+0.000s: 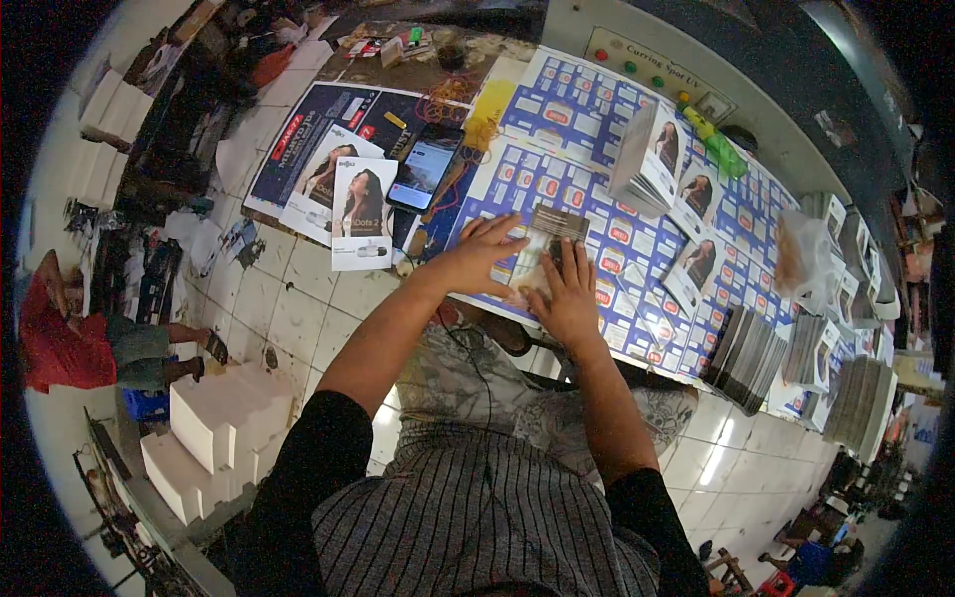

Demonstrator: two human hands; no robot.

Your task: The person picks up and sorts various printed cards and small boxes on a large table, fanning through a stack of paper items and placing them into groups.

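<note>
A flat printed card piece [563, 222], dark along its far end and paler nearer me, lies on the patterned blue and white sheet covering the table. My left hand [479, 259] rests at its left edge, fingers spread. My right hand [571, 298] lies over its right and near part with fingers stretched out, hiding some of it. Whether the piece is a flattened box or a single card, I cannot tell. To the right of my hands stands a stack of printed cards [645, 164] with a person's picture. Two loose pieces, a far card [699, 191] and a nearer card [693, 276], lie beside it.
Left on the table are a smartphone [428, 171] and two printed cards, one in front [363, 209]. Rubber bands [453, 98] lie behind. More stacks [748, 360] and a plastic bag [804, 254] sit right. A machine panel [637, 62] stands behind. Another person [68, 338] is far left.
</note>
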